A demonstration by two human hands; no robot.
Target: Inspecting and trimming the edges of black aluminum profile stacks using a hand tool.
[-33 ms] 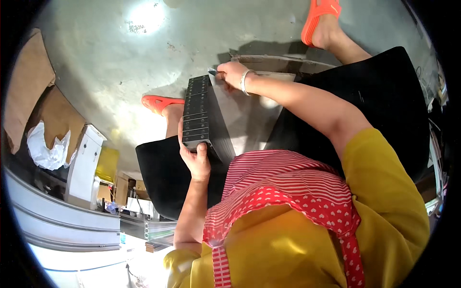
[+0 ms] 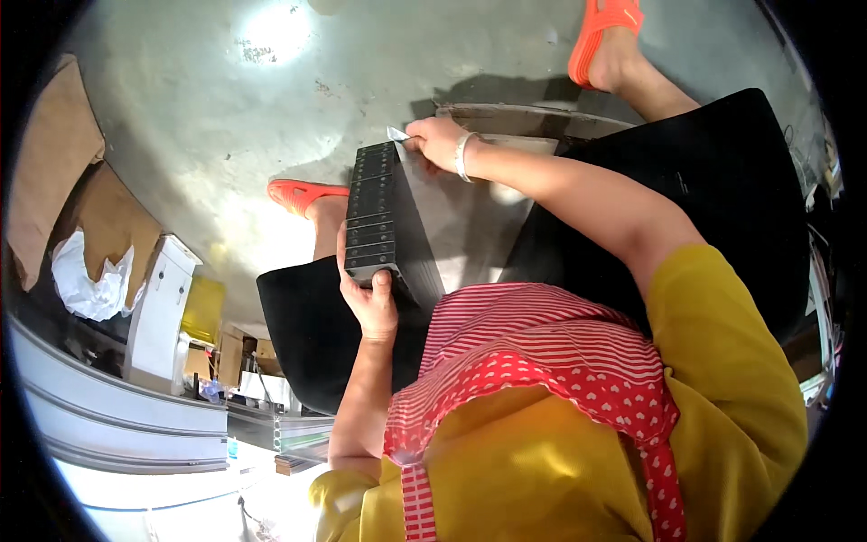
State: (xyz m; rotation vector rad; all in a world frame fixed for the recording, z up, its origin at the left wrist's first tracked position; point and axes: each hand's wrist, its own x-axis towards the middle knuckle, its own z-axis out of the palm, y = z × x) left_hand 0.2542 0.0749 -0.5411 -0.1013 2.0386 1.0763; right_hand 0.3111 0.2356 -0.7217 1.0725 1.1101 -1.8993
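A long row of dark grey, flat pieces (image 2: 370, 206), pressed face to face, stands on end in front of me. Small round holes or dots run along their narrow edges. My left hand (image 2: 370, 303) grips the near end of the row, thumb on the near side and fingers along its left side. At the far end, my right hand (image 2: 435, 143) is closed in a pinch on a small, thin white piece (image 2: 396, 134), paper-like, beside the row's far corner. Whether that piece touches the row I cannot tell. A bracelet (image 2: 464, 155) circles the right wrist.
A pale board-like surface (image 2: 488, 208) lies between my knees, right of the row. Orange slippers (image 2: 305, 195) are on my feet on the grey floor (image 2: 181, 99). Cardboard (image 2: 54, 163), a white plastic bag (image 2: 88, 280) and a white cabinet (image 2: 161, 303) stand at left.
The white piece in my right hand has tilted and shows a brighter face. Both hands and the row are almost where they were.
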